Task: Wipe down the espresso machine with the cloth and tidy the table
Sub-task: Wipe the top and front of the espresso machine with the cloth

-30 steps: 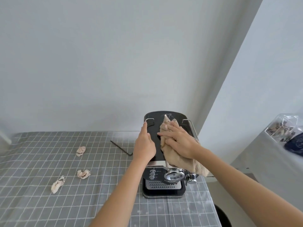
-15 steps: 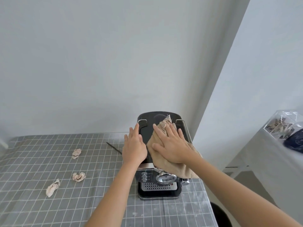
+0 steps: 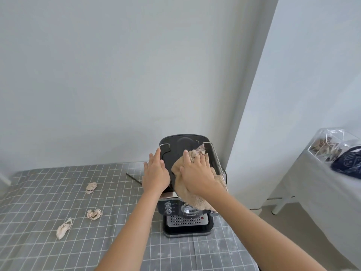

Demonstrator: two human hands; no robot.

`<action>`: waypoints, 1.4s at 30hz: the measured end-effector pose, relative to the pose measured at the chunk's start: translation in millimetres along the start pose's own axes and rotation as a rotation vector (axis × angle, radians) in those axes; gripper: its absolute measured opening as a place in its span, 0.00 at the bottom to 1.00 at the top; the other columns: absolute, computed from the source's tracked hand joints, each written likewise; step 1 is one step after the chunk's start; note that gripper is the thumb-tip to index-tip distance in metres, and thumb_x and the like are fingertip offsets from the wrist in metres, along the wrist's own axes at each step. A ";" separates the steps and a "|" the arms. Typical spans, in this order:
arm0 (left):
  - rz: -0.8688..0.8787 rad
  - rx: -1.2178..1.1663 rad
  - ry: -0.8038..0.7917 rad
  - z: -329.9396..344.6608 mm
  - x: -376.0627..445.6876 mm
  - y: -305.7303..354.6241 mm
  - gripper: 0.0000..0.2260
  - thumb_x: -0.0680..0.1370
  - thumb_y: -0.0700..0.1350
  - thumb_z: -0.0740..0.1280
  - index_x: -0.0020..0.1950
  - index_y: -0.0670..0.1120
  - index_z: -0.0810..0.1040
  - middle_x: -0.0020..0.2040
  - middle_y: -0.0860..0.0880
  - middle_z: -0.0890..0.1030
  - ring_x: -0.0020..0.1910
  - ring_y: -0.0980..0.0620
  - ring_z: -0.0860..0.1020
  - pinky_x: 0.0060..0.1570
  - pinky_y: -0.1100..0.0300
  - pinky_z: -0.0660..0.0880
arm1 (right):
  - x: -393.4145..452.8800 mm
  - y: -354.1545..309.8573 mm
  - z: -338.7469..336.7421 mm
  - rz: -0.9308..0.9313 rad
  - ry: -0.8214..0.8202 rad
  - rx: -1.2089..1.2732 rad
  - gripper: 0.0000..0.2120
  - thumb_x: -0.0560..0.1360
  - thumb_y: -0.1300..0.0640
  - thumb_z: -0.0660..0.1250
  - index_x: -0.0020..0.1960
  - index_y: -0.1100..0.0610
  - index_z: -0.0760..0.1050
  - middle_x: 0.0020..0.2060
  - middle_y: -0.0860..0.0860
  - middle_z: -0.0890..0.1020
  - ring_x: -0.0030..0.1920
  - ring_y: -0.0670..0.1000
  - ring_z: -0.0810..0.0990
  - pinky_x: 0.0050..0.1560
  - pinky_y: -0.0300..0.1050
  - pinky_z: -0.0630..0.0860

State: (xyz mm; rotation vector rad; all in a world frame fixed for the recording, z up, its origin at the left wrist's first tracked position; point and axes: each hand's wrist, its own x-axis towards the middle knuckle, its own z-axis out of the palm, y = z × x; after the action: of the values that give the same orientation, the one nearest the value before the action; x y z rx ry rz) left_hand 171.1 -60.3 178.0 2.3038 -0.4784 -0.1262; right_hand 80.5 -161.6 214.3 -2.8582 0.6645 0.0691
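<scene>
**Wiping the top of the espresso machine**

Right hand (image 3: 197, 177) spread flat on the cloth (image 3: 195, 196), fingers nearly straight, pressing it down onto the black top of the espresso machine (image 3: 185, 223). No curl round the fabric to be seen: a push, not a grip, probably to keep a wide patch of cloth in contact with the surface. Loose end of the cloth hanging over the front right edge, down toward the gauge, partly hiding the front.

Left hand (image 3: 155, 174) open too, palm and straight fingers laid against the machine's upper left edge. Most likely a brace, so the machine stays put under the sideways rubbing.

Machine standing at the right end of the table (image 3: 48, 247), close to the wall, on a grey checked covering. Top still being worked; front panel and drip tray apparently not yet wiped.

Tidying yet to come, judging by what lies about: three crumpled scraps (image 3: 91, 187) (image 3: 94, 213) (image 3: 63, 227) well left of the machine, and a thin dark rod (image 3: 132, 178) just beside the left hand. Off to the right, apart from the table, a clear plastic box (image 3: 332, 145) on another surface.
</scene>
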 end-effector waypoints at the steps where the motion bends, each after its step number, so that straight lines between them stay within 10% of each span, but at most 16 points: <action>1: -0.003 -0.001 -0.003 -0.4 -0.4 0.2 0.22 0.83 0.45 0.48 0.76 0.57 0.53 0.75 0.45 0.62 0.74 0.37 0.61 0.65 0.39 0.68 | -2.6 4.9 -4.7 -0.039 -0.003 0.046 0.24 0.79 0.61 0.55 0.75 0.58 0.59 0.72 0.64 0.67 0.74 0.66 0.62 0.75 0.62 0.57; 5: -0.005 0.006 -0.014 -1.3 -0.6 1.1 0.22 0.82 0.46 0.48 0.75 0.60 0.53 0.73 0.42 0.64 0.71 0.35 0.65 0.62 0.38 0.71 | 1.5 29.4 -60.0 -0.037 0.081 0.464 0.08 0.78 0.64 0.56 0.54 0.56 0.71 0.48 0.52 0.79 0.48 0.56 0.79 0.46 0.46 0.76; 10: -0.030 0.023 -0.029 -3.0 -0.6 6.2 0.22 0.83 0.45 0.47 0.77 0.58 0.51 0.79 0.43 0.55 0.77 0.36 0.55 0.69 0.37 0.64 | 30.4 42.0 -116.0 0.074 0.175 1.292 0.11 0.82 0.53 0.54 0.55 0.57 0.72 0.56 0.58 0.82 0.58 0.57 0.81 0.61 0.56 0.77; 15: -0.017 -0.024 -0.015 -1.3 -0.7 2.4 0.21 0.83 0.47 0.47 0.76 0.59 0.53 0.78 0.42 0.56 0.76 0.35 0.55 0.68 0.36 0.63 | 38.8 46.8 -64.9 0.173 0.204 0.385 0.21 0.81 0.56 0.51 0.73 0.51 0.65 0.79 0.61 0.51 0.78 0.62 0.51 0.76 0.61 0.54; 20: -0.031 -0.041 -0.010 -1.1 -0.8 1.8 0.21 0.84 0.47 0.47 0.77 0.57 0.53 0.79 0.42 0.55 0.77 0.36 0.52 0.71 0.39 0.60 | 22.9 15.7 -6.9 -0.055 0.136 0.195 0.28 0.82 0.42 0.46 0.79 0.54 0.53 0.80 0.57 0.50 0.79 0.58 0.45 0.78 0.58 0.46; 28: -0.007 -0.027 -0.004 0.8 1.2 -2.0 0.22 0.83 0.46 0.48 0.77 0.58 0.53 0.76 0.44 0.61 0.75 0.36 0.56 0.66 0.36 0.65 | 75.2 -23.0 1.2 0.007 0.223 0.034 0.25 0.81 0.52 0.52 0.75 0.61 0.61 0.77 0.61 0.57 0.78 0.61 0.51 0.76 0.57 0.54; 34: -0.060 0.027 -0.050 -5.7 -3.8 6.4 0.22 0.84 0.47 0.47 0.77 0.58 0.50 0.80 0.46 0.53 0.78 0.39 0.48 0.70 0.35 0.59 | 107.7 8.3 -22.0 -0.047 0.228 0.364 0.18 0.81 0.54 0.51 0.62 0.58 0.77 0.63 0.56 0.75 0.67 0.58 0.70 0.68 0.54 0.65; 42: -0.085 -0.023 -0.050 -2.9 -3.8 3.1 0.22 0.84 0.47 0.47 0.77 0.59 0.49 0.78 0.51 0.61 0.79 0.40 0.49 0.69 0.35 0.60 | 32.5 -4.6 10.1 -0.147 0.267 0.210 0.22 0.82 0.55 0.52 0.76 0.53 0.64 0.78 0.52 0.58 0.79 0.56 0.50 0.78 0.51 0.48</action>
State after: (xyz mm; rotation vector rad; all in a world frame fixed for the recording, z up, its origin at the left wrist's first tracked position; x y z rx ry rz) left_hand 167.4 -58.9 182.0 2.3033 -0.4022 -0.2299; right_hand 111.8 -169.4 202.3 -2.7236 0.4725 -0.3867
